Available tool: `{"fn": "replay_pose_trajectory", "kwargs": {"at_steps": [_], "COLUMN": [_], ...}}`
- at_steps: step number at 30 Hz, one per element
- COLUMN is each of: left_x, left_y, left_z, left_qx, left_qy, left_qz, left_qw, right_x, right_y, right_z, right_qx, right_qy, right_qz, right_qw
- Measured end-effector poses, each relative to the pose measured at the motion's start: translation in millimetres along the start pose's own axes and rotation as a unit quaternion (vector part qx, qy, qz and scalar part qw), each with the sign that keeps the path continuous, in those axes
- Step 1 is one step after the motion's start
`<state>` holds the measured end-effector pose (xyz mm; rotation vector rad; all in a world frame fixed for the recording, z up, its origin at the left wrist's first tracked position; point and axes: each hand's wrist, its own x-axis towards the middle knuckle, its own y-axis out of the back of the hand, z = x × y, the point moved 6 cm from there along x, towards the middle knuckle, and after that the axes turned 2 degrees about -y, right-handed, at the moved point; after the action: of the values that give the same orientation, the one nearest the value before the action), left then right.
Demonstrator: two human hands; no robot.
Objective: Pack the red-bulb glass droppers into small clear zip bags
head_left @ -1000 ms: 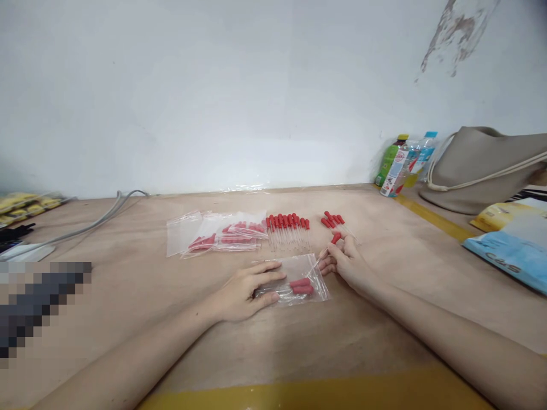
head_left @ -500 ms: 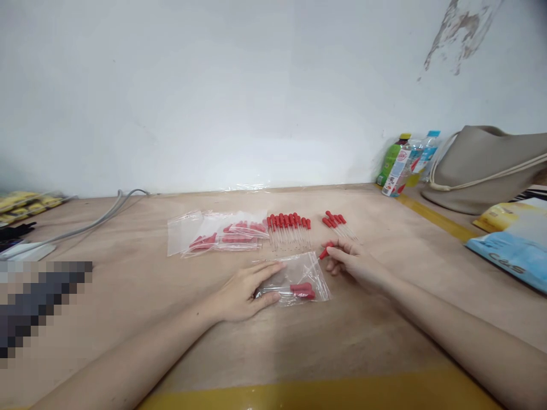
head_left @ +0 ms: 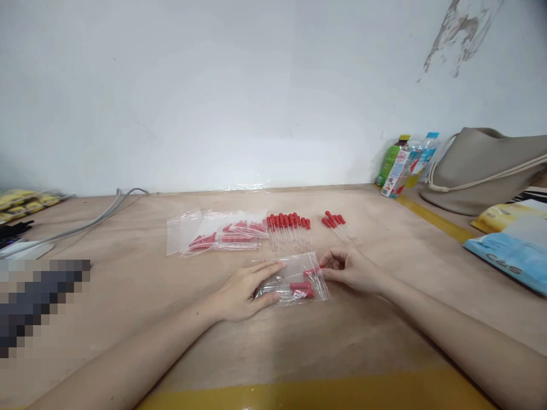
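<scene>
A clear plastic bag (head_left: pixel 294 273) lies flat on the wooden table (head_left: pixel 256 341) and holds red-bulbed glass droppers (head_left: pixel 301 289). My left hand (head_left: pixel 243 290) rests on the bag's left end, fingers stretched flat, pinning it down. My right hand (head_left: pixel 350 267) is at the bag's right mouth, fingers pinched on one red-bulbed dropper (head_left: pixel 311 271) that is partly inside the bag. Behind the bag lies a row of loose droppers (head_left: pixel 288 223), with a smaller group of droppers (head_left: pixel 335 221) to its right.
A pile of filled clear bags (head_left: pixel 222 233) lies at the back left. Drink bottles (head_left: pixel 401 162) and a beige bag (head_left: pixel 487 165) stand against the wall at right. Blue and yellow packets (head_left: pixel 508 239) lie at the right edge. A grey cable (head_left: pixel 98 219) runs along the left.
My right hand has carried one dropper from near the small loose group down and left to the bag's mouth, sliding it in. My left hand has stayed on the bag.
</scene>
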<state>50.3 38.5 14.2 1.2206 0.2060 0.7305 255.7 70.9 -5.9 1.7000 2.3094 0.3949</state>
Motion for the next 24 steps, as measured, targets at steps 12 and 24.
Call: {"fn": "replay_pose_trajectory", "kwargs": {"at_steps": [12,24], "left_x": [0,-1], "left_y": [-2.0,-5.2], "left_z": [-2,-8], "left_qx": [-0.008,0.009], "left_qy": [0.000,0.018], "left_qz": [-0.002,-0.025], "left_qw": [1.000,0.999], "right_x": [-2,26], "right_y": [-30,83], "right_z": [-15,17], "right_qx": [-0.061,-0.324], "right_qy": [0.152,0.030], "right_qz": [-0.028,0.311], "right_qw": [0.986,0.893]}}
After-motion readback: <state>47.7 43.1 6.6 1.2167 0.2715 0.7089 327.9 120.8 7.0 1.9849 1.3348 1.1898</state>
